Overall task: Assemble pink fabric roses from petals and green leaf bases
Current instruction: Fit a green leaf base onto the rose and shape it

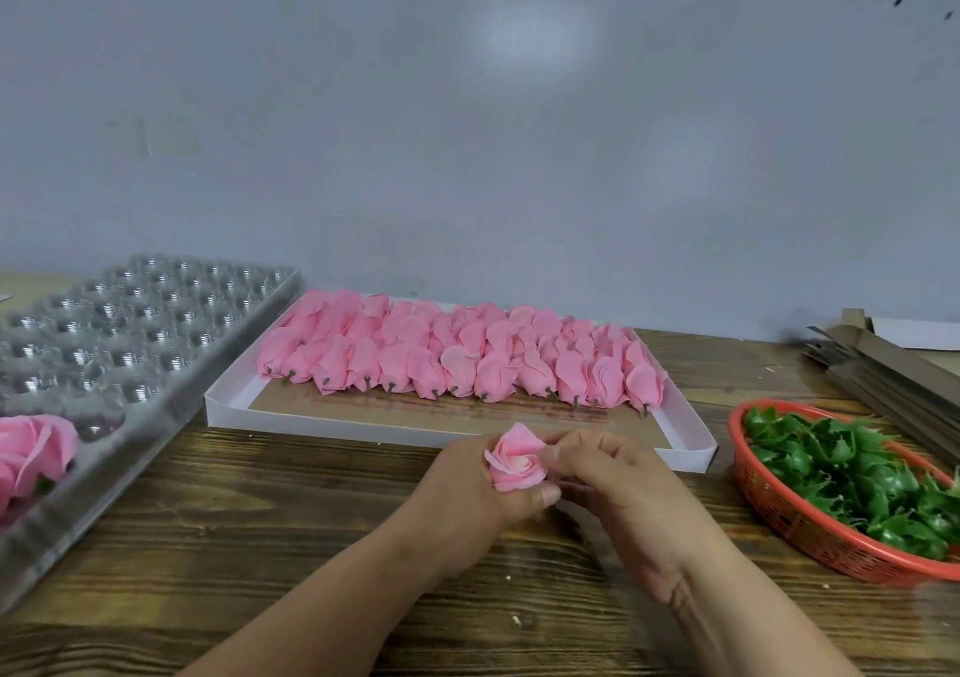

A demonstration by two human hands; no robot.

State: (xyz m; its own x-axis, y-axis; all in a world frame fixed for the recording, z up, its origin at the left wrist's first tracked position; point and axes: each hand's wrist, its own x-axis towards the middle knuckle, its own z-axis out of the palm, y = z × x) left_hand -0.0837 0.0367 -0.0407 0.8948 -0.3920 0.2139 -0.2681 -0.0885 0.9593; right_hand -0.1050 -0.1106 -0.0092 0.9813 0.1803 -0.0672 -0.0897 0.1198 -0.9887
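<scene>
Rose [516, 459] — bloom facing up, gripped by both hands.

Pink rose [516, 459]; green leaves [852, 474] in orange-red mesh basket [789, 520]; white tray [322, 424]; brown wood-grain table [260, 520].

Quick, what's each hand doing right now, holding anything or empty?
Left hand: closed around the pink rose, gripping it from below.
Right hand: fingers curled, pinching the rose's right side.
</scene>
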